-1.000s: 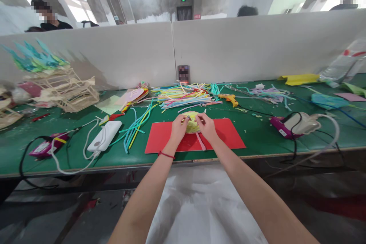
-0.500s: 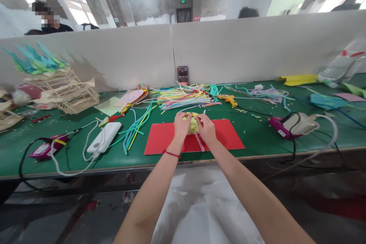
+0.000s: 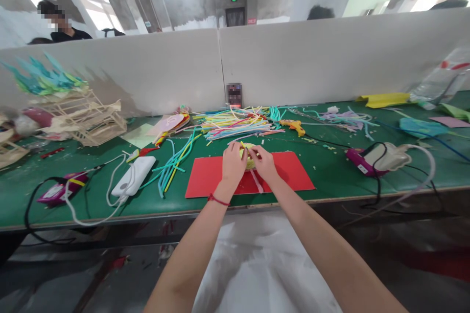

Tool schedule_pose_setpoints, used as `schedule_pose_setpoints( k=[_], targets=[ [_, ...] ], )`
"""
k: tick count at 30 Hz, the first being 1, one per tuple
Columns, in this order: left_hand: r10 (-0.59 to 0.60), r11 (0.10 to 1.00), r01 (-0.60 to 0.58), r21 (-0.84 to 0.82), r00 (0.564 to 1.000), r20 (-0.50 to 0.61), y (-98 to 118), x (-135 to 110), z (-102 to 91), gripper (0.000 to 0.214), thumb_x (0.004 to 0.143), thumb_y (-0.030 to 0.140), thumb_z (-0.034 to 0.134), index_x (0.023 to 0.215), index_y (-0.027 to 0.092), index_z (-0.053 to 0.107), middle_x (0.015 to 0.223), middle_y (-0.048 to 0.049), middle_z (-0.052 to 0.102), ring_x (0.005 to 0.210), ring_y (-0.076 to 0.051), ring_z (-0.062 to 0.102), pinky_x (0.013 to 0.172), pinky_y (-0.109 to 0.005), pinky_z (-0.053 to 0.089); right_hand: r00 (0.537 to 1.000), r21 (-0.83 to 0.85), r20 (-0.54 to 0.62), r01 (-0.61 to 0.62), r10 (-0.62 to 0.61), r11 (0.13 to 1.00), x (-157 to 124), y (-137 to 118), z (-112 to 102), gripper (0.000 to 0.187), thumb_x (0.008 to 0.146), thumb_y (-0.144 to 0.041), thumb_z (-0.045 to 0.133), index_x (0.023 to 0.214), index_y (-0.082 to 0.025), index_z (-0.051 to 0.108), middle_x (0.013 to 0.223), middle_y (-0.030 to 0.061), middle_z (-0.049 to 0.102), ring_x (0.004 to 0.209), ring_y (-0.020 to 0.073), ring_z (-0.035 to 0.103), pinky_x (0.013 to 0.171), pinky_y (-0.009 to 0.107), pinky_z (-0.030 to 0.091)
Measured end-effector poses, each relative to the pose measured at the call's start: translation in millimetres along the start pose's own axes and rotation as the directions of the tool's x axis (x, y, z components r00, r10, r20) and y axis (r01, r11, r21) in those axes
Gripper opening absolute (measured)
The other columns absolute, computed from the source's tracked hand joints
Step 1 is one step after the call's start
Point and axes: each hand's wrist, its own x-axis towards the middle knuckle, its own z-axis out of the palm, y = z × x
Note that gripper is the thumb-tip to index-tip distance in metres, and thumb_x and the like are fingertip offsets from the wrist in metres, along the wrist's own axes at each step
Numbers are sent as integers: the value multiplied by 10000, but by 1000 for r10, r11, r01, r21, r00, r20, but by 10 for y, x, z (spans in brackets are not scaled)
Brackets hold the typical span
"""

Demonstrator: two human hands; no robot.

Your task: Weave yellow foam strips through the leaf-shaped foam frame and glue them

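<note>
My left hand and my right hand meet over a red sheet on the table. Between them is a round, pale yellow coiled piece, partly covered by my fingers. Both hands are closed, with thumbs and fingertips pinched at its upper part; the exact grip is hidden. From below the yellow piece a pink strip slants down across the red sheet. A red cord bracelet circles my left wrist.
Behind the sheet lies a heap of coloured strips, with an orange-yellow glue gun beside it. A white power bank with cables sits left. A purple power strip stands right, and a stick-built model far left.
My fingertips have shifted slightly over the yellow piece and sit closer together. The right hand has moved a little to the left. The rest of the table looks the same.
</note>
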Motion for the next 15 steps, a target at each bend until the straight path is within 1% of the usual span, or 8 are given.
schedule_pose_setpoints(
  k=[3, 6, 8, 11, 13, 15],
  targets=[
    [22, 998, -25, 55, 998, 56, 4, 11, -13, 68, 824, 176, 429, 849, 166, 491, 902, -64, 551, 843, -183, 534, 724, -294, 411, 1000, 11, 11, 2, -2, 1000, 2, 19, 5, 245, 852, -382, 400, 813, -193, 550, 785, 46, 590, 690, 148, 530, 635, 268, 429],
    [83, 984, -101, 147, 989, 126, 4, 23, -40, 98, 836, 154, 406, 861, 162, 501, 907, -75, 563, 859, -196, 538, 724, -299, 404, 1000, 32, 23, -14, 14, 999, 8, 31, 2, 235, 849, -376, 406, 804, -194, 546, 779, 38, 588, 693, 144, 532, 641, 263, 426],
    [105, 971, -135, 196, 982, 158, -12, 25, -57, 124, 849, 157, 387, 878, 161, 507, 917, -78, 571, 853, -200, 542, 721, -304, 400, 999, 54, 35, -37, 35, 998, 16, 31, -4, 231, 845, -377, 414, 778, -194, 538, 737, 24, 572, 660, 138, 526, 628, 260, 422],
    [76, 976, -106, 192, 985, 154, -65, 15, -63, 150, 871, 185, 363, 881, 159, 511, 919, -77, 580, 832, -188, 547, 703, -289, 399, 996, 82, 54, -72, 67, 994, 27, 18, -11, 233, 839, -378, 423, 728, -195, 516, 660, 2, 532, 588, 127, 501, 595, 255, 411],
    [41, 983, -65, 171, 989, 140, -98, 4, -55, 154, 876, 212, 367, 872, 158, 511, 907, -78, 585, 820, -178, 552, 686, -273, 401, 993, 91, 84, -85, 78, 992, 32, 4, -11, 234, 836, -381, 428, 718, -197, 511, 632, -3, 522, 573, 127, 500, 585, 255, 406],
    [19, 982, -46, 183, 990, 143, -109, -7, -48, 151, 872, 229, 382, 869, 157, 515, 897, -81, 593, 810, -179, 560, 674, -272, 402, 990, 90, 117, -89, 78, 992, 34, -8, -9, 236, 833, -389, 431, 720, -199, 514, 616, -2, 526, 574, 133, 507, 580, 256, 405]
  ],
)
